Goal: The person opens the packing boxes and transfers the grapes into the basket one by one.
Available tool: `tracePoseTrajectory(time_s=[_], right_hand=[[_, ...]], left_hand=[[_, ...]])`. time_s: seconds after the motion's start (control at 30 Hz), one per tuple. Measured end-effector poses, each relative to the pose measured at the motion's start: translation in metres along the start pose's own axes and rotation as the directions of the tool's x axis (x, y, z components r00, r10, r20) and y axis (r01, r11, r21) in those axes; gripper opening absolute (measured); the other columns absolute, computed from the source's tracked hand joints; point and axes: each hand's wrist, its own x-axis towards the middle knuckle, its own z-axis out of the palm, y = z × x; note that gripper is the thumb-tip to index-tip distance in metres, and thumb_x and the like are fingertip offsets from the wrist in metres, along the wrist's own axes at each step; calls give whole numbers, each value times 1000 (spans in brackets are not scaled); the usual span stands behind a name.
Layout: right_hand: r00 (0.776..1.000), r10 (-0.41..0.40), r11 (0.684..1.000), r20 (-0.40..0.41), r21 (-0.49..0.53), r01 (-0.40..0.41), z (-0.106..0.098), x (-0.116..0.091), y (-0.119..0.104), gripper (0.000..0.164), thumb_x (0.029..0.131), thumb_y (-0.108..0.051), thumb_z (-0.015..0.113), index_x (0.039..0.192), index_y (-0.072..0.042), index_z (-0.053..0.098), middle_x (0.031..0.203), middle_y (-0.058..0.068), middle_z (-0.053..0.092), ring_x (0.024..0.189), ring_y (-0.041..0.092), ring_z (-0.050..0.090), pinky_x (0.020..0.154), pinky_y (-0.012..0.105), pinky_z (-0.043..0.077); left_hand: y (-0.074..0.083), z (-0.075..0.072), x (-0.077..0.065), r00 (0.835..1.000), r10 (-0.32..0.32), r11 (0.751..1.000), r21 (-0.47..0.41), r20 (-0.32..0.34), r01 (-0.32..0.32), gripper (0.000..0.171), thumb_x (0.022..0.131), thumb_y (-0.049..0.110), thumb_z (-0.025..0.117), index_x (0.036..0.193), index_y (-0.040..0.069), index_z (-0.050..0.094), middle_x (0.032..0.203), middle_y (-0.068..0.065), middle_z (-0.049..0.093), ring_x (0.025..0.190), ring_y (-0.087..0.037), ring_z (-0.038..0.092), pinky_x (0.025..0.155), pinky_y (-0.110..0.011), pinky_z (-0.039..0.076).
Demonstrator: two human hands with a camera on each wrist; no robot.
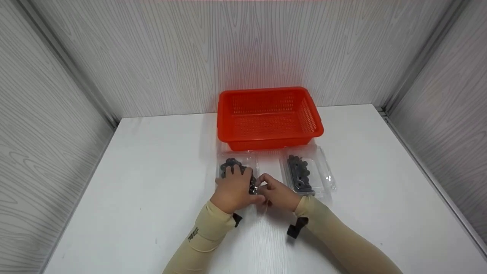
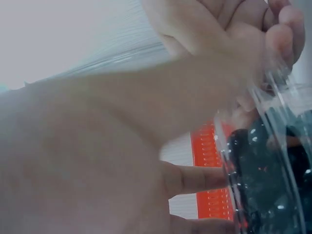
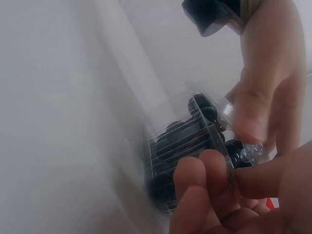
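Observation:
A clear plastic box of dark grapes point(image 1: 230, 163) lies in front of a basket in the head view. My left hand point(image 1: 233, 190) spreads over it, fingers across the fruit and thumb toward the near right corner. In the left wrist view its fingers point(image 2: 202, 179) reach the side of the box point(image 2: 258, 161). My right hand point(image 1: 279, 194) pinches the right edge of that box with bent fingers. The right wrist view shows right fingertips point(image 3: 190, 170) against the ribbed wall of the box point(image 3: 170, 151), which looks tilted there. The exact contact is partly hidden.
Behind the boxes stands a red plastic basket point(image 1: 266, 142) with perforated walls. To the right, a second clear box point(image 1: 317, 171) holds dark grapes point(image 1: 299, 171), close to my right wrist. Wood-grained panels point(image 1: 182, 57) enclose the white table point(image 1: 152, 171) at the back and sides.

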Motion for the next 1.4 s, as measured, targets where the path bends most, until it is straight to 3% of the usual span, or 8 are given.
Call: tracePoseTrajectory(time_s=[0.17, 0.4, 0.73, 1.03, 1.4], right_hand=[[1000, -13, 1000, -13, -24, 12, -1, 1, -1, 6, 108, -12, 49, 113, -9, 51, 77, 12, 67, 63, 19, 61, 58, 29, 49], [1000, -23, 1000, -1, -3, 23, -2, 0, -1, 10, 105, -8, 55, 115, -6, 53, 71, 7, 59, 60, 14, 52, 56, 29, 43], [1000, -7, 1000, 4, -2, 7, -1, -1, 0, 10, 106, -10, 55, 115, -7, 53, 68, 4, 58, 58, 15, 50, 54, 28, 40], [1000, -21, 998, 22, 60, 20, -1, 0, 1, 7, 106, -5, 49, 113, -6, 50, 69, 3, 58, 57, 15, 49, 55, 29, 41], [1000, -5, 999, 14, 53, 4, -1, -1, -1, 8, 106, -6, 50, 114, -6, 49, 68, 0, 57, 56, 12, 47, 52, 26, 38]], left_hand=[[1, -2, 2, 1000, -21, 1000, -8, 18, 21, 81, 84, 61, 78, 139, 6, 57, 144, -32, 52, 129, -54, 51, 90, -79, 45], [2, 0, 2, 1000, -20, 1000, 4, -2, 20, 77, 78, 58, 85, 129, 7, 58, 135, -31, 57, 121, -51, 56, 86, -78, 48], [1, 4, 1, 999, -17, 1000, 23, -32, 18, 78, 74, 60, 87, 124, 7, 59, 124, -27, 60, 113, -46, 58, 82, -77, 50], [5, 1, 2, 999, -42, 999, 33, -24, 42, 80, 74, 59, 87, 128, 8, 58, 131, -28, 59, 121, -49, 55, 84, -76, 50], [5, 2, 1, 999, -42, 998, 46, -32, 44, 80, 73, 61, 87, 127, 9, 58, 130, -28, 59, 120, -48, 56, 84, -76, 51]])
